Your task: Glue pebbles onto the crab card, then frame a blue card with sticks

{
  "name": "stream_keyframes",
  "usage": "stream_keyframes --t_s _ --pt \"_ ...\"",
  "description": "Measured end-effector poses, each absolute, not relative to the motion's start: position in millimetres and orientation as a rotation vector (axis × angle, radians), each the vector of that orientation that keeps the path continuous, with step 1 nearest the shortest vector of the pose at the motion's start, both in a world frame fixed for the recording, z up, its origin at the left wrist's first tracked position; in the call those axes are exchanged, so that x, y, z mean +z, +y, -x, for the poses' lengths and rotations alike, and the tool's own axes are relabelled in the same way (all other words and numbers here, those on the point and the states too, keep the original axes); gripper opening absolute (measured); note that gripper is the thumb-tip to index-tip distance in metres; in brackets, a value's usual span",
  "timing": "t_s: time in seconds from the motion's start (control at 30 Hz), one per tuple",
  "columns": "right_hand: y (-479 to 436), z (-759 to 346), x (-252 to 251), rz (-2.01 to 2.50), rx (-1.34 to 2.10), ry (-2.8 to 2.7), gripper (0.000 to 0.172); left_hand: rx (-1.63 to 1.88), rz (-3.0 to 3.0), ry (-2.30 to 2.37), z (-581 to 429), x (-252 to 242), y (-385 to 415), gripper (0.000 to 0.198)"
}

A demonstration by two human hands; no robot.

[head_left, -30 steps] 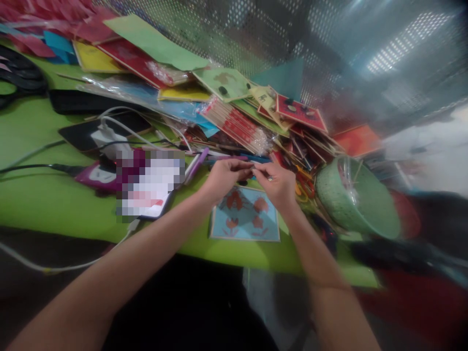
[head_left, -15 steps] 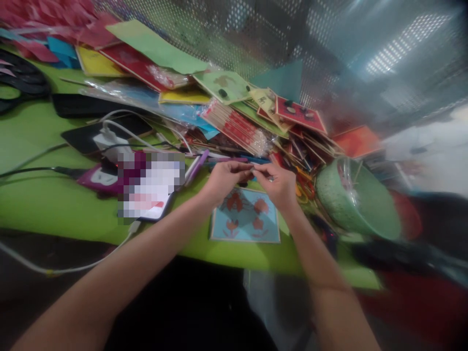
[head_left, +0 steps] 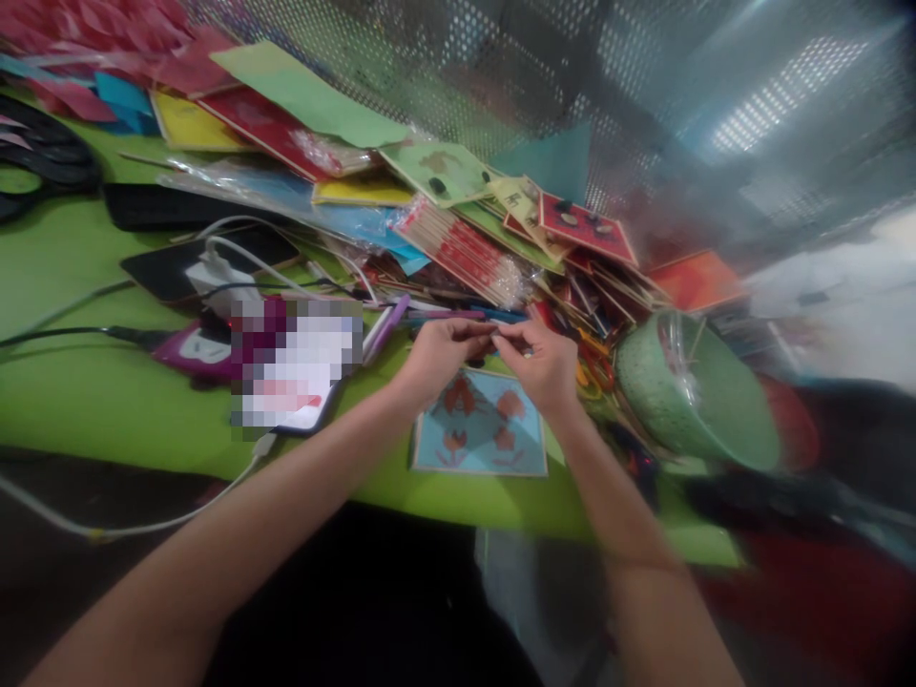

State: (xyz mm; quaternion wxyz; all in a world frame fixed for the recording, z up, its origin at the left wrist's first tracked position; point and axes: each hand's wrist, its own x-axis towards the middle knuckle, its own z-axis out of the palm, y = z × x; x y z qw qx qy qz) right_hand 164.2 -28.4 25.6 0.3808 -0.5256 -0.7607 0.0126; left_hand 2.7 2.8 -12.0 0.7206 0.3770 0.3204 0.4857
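Note:
My left hand point(head_left: 445, 351) and my right hand point(head_left: 542, 361) meet fingertip to fingertip above the green table. Both are closed in a pinch, and whatever lies between the fingertips is too small to make out. Just below them lies a light blue card point(head_left: 481, 456) with orange flower and leaf shapes on it. Its upper edge is partly covered by my hands. Behind my right hand, orange-handled scissors point(head_left: 593, 367) lie among sticks and pens.
A phone point(head_left: 304, 382) lies on the left beside a purple power strip point(head_left: 193, 348) with cables. Coloured cards and a bundle of wrapped sticks point(head_left: 462, 250) pile up along the back. A green bowl point(head_left: 644, 382) stands at the right.
My hands stay almost in place, with only a slight shift of the fingers. The card and the other things lie as before.

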Motion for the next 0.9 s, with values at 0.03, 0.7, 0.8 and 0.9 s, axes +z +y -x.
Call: stream_keyframes --t_s 0.03,0.7,0.8,0.9 --pt "-28.4 -163.8 25.4 1.343 0.033 -1.938 0.01 1.078 -0.836 0.707 -2.7 -11.9 2.7 0.026" --pt "-23.8 -158.8 16.0 1.313 -0.182 -2.029 0.021 1.117 -0.758 0.75 -4.1 -12.9 3.4 0.03" --pt "-23.6 -162.6 18.9 1.303 -0.088 -2.055 0.022 1.113 -0.749 0.75 -3.9 -13.1 3.8 0.029" --pt "-22.4 -167.3 20.7 1.279 0.001 -2.051 0.021 1.112 -0.74 0.746 -4.1 -12.9 3.6 0.028"
